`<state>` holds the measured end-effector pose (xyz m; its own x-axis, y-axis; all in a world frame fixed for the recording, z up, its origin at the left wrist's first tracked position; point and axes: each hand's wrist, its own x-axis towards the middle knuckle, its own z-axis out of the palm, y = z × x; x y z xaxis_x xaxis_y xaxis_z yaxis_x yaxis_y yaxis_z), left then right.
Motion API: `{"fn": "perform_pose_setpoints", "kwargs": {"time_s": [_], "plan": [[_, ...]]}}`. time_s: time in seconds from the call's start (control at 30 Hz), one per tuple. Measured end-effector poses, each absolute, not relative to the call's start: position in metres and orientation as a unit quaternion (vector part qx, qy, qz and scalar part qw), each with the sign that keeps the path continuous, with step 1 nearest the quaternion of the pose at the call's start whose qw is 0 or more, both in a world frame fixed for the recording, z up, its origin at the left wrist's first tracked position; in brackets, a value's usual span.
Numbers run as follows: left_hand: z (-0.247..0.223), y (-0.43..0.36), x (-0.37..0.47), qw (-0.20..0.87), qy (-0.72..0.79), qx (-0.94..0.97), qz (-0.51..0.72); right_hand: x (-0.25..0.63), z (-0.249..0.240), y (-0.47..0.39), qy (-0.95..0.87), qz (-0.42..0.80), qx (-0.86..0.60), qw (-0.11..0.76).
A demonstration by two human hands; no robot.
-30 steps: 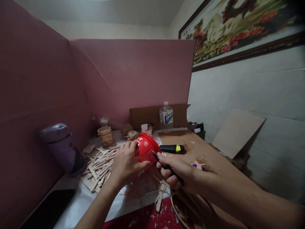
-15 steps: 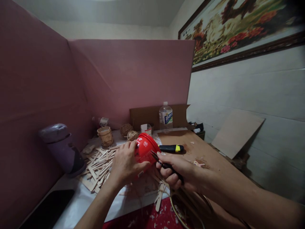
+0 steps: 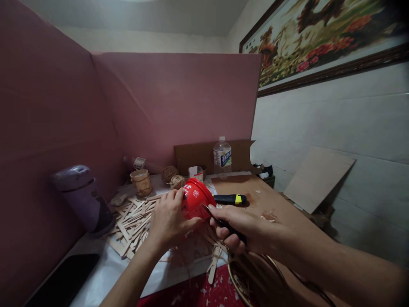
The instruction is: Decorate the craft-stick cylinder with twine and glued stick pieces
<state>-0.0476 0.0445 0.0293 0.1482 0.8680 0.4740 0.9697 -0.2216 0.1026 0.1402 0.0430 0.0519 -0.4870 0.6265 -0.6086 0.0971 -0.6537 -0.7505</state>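
Note:
A red plastic tub point(image 3: 195, 197) with white print is tilted over the table. My left hand point(image 3: 168, 217) grips its side, thumb along the lower part. In my right hand point(image 3: 236, 226) is a black-handled tool point(image 3: 220, 221) with a pointed metal tip, its handle wrapped by my fingers. That tip touches or nearly touches the tub's wall near the rim; which one, I cannot tell. Below my right hand are gold-coloured loops point(image 3: 232, 277) that look like large scissor handles. Wooden craft sticks point(image 3: 136, 221) lie heaped left of my left hand.
A black-and-yellow utility knife point(image 3: 231, 199) lies behind the tub. Farther back stand a plastic bottle point(image 3: 222, 158), a glass point(image 3: 196, 172), twine balls point(image 3: 177, 182) and a stick-covered cup point(image 3: 141, 183). A purple flask point(image 3: 86, 200) and dark flat object point(image 3: 67, 279) are left.
The tool's two tips, slightly apart before, now look closed together at the tub's wall. My right fingers have tightened a little. The tub and left hand have barely moved.

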Motion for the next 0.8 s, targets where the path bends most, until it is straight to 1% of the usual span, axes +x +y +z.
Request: {"fn": "perform_pose_setpoints", "kwargs": {"time_s": [0.13, 0.33, 0.47, 0.6, 0.8], "plan": [[0.028, 0.045, -0.046, 0.127, -0.605, -0.754, -0.222, 0.137, 0.059, 0.044, -0.388, 0.758, -0.502, 0.152], [0.027, 0.048, -0.049, 0.131, -0.597, -0.759, -0.224, 0.13, 0.055, 0.043, -0.422, 0.7, -0.531, 0.221], [0.026, 0.048, -0.049, 0.131, -0.595, -0.76, -0.226, 0.127, 0.056, 0.042, -0.41, 0.713, -0.528, 0.212], [0.028, 0.049, -0.049, 0.127, -0.593, -0.762, -0.226, 0.123, 0.055, 0.042, -0.412, 0.699, -0.539, 0.227], [0.029, 0.05, -0.051, 0.122, -0.587, -0.767, -0.229, 0.122, 0.052, 0.045, -0.406, 0.709, -0.536, 0.211]]}}
